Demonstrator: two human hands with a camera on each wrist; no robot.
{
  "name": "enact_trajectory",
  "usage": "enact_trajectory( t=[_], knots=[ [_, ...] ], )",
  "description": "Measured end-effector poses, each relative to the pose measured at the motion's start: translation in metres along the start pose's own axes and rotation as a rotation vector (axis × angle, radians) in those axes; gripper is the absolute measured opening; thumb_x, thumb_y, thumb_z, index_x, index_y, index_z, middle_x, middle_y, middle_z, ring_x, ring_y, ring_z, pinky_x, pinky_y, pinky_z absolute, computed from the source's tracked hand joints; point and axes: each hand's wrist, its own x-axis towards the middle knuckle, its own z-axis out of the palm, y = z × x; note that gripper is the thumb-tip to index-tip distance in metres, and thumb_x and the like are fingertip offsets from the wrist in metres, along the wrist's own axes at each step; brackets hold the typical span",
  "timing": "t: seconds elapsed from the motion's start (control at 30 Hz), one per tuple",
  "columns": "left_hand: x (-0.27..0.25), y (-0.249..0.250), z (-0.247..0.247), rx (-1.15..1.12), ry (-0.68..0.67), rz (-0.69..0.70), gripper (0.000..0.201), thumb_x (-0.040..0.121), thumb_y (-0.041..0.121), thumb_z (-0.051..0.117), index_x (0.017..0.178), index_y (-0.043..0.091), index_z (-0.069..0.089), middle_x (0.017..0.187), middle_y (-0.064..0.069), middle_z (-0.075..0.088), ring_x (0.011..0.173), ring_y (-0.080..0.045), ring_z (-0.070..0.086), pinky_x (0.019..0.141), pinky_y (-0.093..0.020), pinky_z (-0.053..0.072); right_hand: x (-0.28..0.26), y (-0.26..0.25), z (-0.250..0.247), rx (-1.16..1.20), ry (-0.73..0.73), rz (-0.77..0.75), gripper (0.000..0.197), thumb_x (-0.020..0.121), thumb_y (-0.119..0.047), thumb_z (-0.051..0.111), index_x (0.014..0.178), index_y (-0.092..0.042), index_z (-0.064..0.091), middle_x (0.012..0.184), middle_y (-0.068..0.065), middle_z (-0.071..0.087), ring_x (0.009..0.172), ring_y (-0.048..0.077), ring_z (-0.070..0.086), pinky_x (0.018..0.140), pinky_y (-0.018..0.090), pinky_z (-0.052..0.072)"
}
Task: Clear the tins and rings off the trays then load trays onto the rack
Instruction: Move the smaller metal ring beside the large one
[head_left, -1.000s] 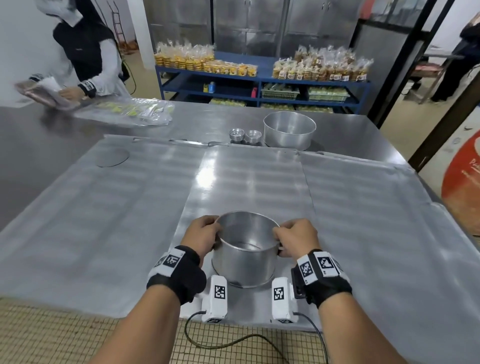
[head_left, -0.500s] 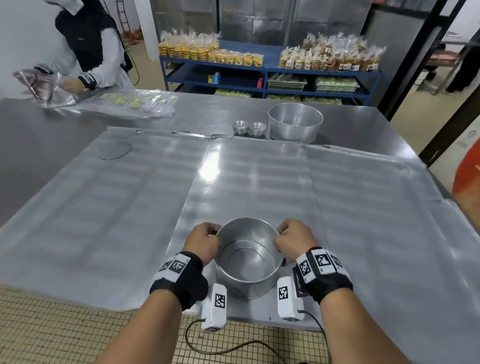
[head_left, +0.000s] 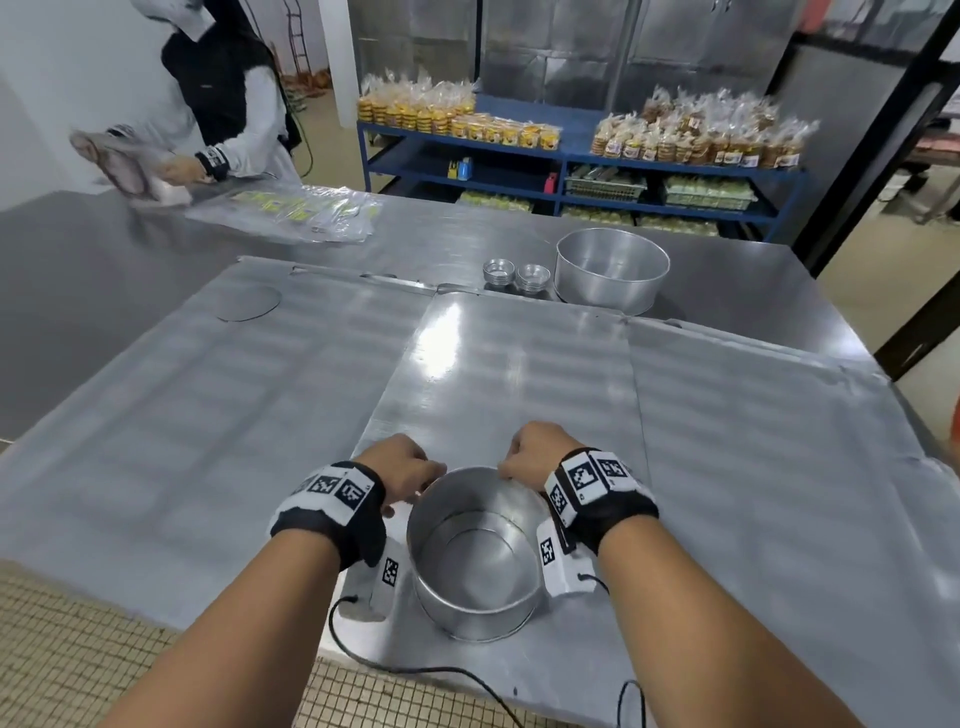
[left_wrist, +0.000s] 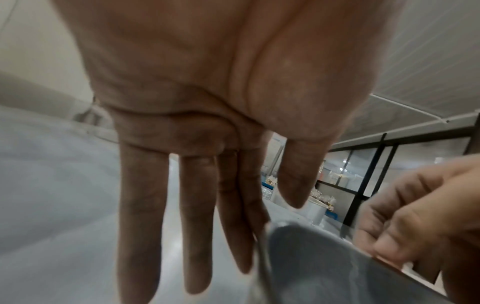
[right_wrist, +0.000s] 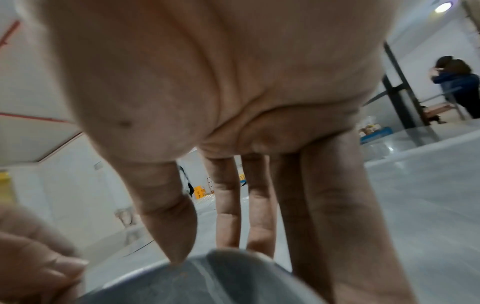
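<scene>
A round, straight-walled metal tin (head_left: 475, 566) stands on the near end of the middle tray (head_left: 519, 374). A loose disc lies in its bottom. My left hand (head_left: 421, 480) and right hand (head_left: 511, 467) both hold its far rim from above. In the right wrist view my thumb (right_wrist: 171, 226) touches the tin's rim (right_wrist: 207, 283), with the fingers down the outside. In the left wrist view the fingers (left_wrist: 233, 216) run down the outside of the tin (left_wrist: 337, 277), and the thumb hangs over its rim.
Flat trays lie to the left (head_left: 182, 415) and right (head_left: 769, 457) of the middle one; a flat disc (head_left: 248, 304) rests on the left one. Behind them stand a large tin (head_left: 610, 273) and two stacks of small tins (head_left: 514, 275). A person (head_left: 228, 104) handles bags at the far left.
My hands have shifted from the tin's sides to its far rim. The tin now sits closer to the tray's near edge, and I look down into it.
</scene>
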Motion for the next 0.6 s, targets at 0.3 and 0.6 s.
enact_trajectory(
  t=[0.3, 0.6],
  knots=[
    [0.062, -0.016, -0.101, 0.427, 0.068, 0.014, 0.028, 0.093, 0.038, 0.062, 0.1, 0.014, 0.076, 0.097, 0.002, 0.075, 0.079, -0.017, 0.063, 0.057, -0.024, 0.045, 0.067, -0.113, 0.002, -0.096, -0.07, -0.104, 0.033, 0.082, -0.027, 0.073, 0.104, -0.004, 0.065, 0.107, 0.014, 0.069, 0.091, 0.033, 0.07, 0.081, 0.041, 0.059],
    [0.169, -0.108, -0.261, 0.527, 0.163, -0.079, 0.038, 0.087, 0.043, 0.068, 0.11, 0.013, 0.073, 0.112, -0.007, 0.071, 0.104, -0.029, 0.064, 0.092, -0.037, 0.052, 0.191, -0.278, 0.028, -0.031, -0.06, -0.155, 0.026, 0.079, -0.025, 0.076, 0.091, -0.007, 0.062, 0.104, 0.016, 0.069, 0.091, 0.034, 0.07, 0.082, 0.044, 0.06]
  ],
)
